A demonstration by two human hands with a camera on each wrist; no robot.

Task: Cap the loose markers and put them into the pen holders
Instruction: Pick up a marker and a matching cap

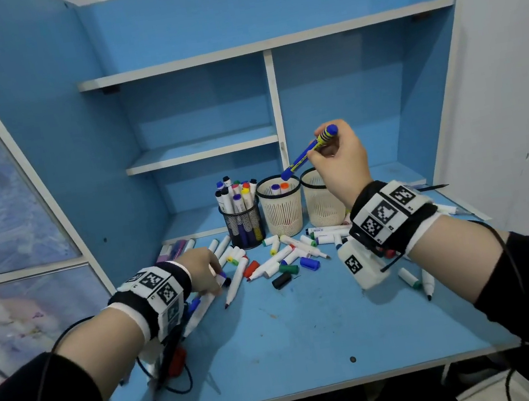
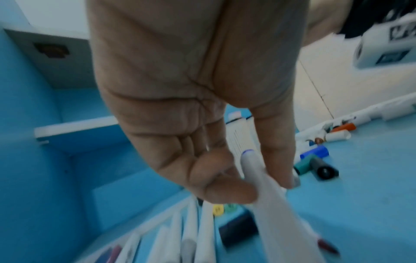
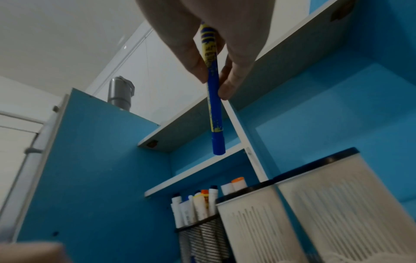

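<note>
My right hand pinches a blue-and-yellow marker above the holders, its lower end just over the rim of the middle cream holder. In the right wrist view the same marker hangs from my fingertips above that cream holder. My left hand is down on the desk at the left and pinches a white marker between thumb and fingers. Several loose markers and caps lie scattered in front of the holders.
A black mesh holder full of capped markers stands left of the cream one; a second cream holder stands right. The blue desk sits in a shelved alcove with shelves above. More markers lie under my right wrist.
</note>
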